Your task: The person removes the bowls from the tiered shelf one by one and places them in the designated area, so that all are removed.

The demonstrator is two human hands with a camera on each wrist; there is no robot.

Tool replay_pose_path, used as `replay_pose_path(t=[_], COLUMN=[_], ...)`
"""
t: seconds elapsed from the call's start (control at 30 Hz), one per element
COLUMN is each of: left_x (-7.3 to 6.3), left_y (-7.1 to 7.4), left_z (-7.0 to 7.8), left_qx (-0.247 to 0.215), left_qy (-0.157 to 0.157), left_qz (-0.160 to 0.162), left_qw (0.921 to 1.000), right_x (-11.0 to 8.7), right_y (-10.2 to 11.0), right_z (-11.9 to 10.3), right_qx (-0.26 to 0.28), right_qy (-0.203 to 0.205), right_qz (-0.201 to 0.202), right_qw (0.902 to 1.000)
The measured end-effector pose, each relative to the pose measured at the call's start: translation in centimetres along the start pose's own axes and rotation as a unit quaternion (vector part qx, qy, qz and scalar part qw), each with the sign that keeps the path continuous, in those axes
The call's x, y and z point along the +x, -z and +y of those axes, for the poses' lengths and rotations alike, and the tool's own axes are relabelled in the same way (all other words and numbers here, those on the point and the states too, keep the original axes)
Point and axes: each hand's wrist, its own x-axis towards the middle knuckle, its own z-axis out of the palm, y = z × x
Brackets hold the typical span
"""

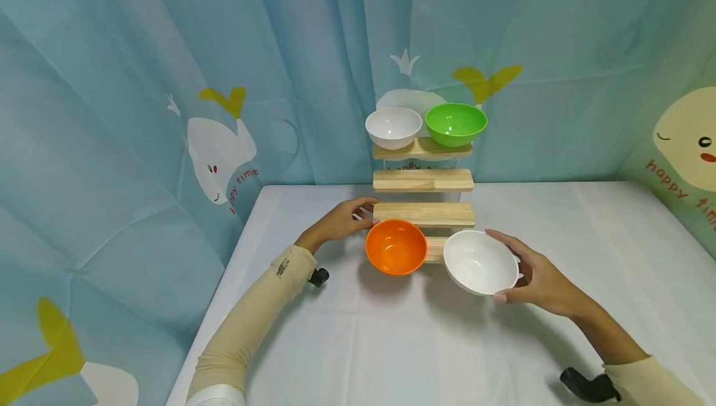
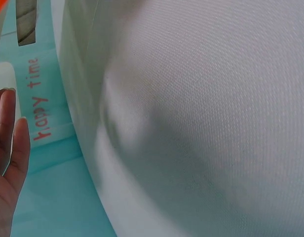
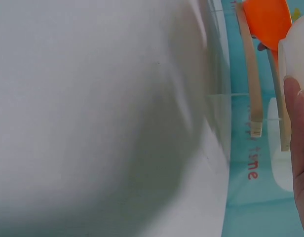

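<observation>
My right hand (image 1: pixel 539 278) grips a white bowl (image 1: pixel 481 263) by its right side, thumb near the front rim; the bowl is at the right end of the lowest wooden step (image 1: pixel 436 249). Whether it touches the step cannot be told. An orange bowl (image 1: pixel 396 247) is at that step's left end, also seen in the right wrist view (image 3: pixel 268 22). Just beyond it, my left hand (image 1: pixel 349 218) reaches to the left edge of the stepped stand, fingers extended beside the third step (image 1: pixel 423 214). The left wrist view shows its loosely straight fingers (image 2: pixel 21 148).
A second white bowl (image 1: pixel 393 127) and a green bowl (image 1: pixel 456 124) sit side by side on the top step (image 1: pixel 422 148). Another wooden step (image 1: pixel 423 180) lies below them. A white cloth (image 1: pixel 391 344) covers the table, and a blue printed curtain (image 1: pixel 313 70) hangs behind.
</observation>
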Motion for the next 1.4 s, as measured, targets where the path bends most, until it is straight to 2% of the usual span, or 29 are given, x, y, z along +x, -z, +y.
replay_pose_path(t=[0.23,0.53,0.77,0.97,1.4], left_x=[0.2,0.3,0.2,0.1,0.3], left_y=[-0.1,-0.1,-0.1,0.0,0.1], left_z=[0.1,0.1,0.0,0.2,0.0], left_qx=[0.000,0.006,0.010,0.018,0.029], left_qy=[-0.002,-0.007,-0.011,-0.007,-0.004], left_qz=[-0.009,-0.011,-0.009,-0.004,0.000], left_qw=[1.0000,0.9999,0.9998,0.9998,0.9996], right_x=[-1.2,-1.6,-2.0,-1.9,-1.0], right_y=[-0.6,-1.7,-2.7,-3.6,-6.2], right_z=[-0.3,-0.3,0.0,0.4,0.4], right_qx=[0.053,0.100,0.115,0.122,0.111], right_qy=[-0.017,-0.018,-0.007,-0.002,-0.030], right_qz=[-0.042,-0.088,-0.122,-0.133,-0.164], right_qw=[0.9976,0.9910,0.9858,0.9836,0.9797])
